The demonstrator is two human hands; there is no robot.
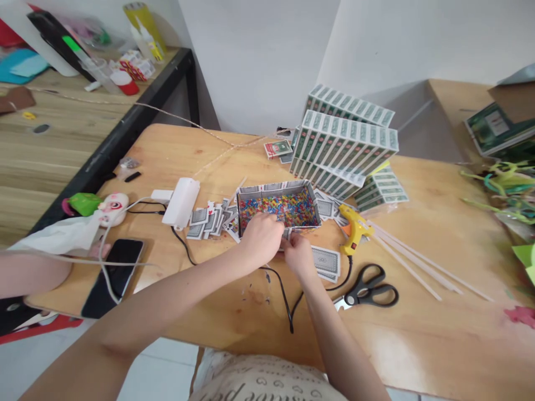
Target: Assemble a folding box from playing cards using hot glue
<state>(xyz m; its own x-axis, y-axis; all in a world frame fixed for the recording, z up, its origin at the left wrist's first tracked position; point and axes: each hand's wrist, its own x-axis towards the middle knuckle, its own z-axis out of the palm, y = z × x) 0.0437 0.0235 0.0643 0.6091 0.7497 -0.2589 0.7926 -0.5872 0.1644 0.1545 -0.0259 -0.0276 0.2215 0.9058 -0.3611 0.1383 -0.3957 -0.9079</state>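
Note:
A small open box [279, 191] built of playing cards, with a many-coloured inside, sits at the middle of the wooden table [418, 334]. My left hand [261, 239] is curled over the box's near wall, fingers closed on its edge. My right hand [297, 252] pinches at the same near wall, just right of the left hand; what it pinches is hidden. Loose playing cards [209, 220] lie left of the box, and a few more cards [326, 262] lie right of my right hand.
A yellow glue gun [353, 228] with a black cord, black scissors [370, 287] and glue sticks [413, 259] lie to the right. Stacked card packs [345, 147] stand behind the box. A phone [112, 275], a white charger [181, 201] and another person's arm [29, 273] are at left.

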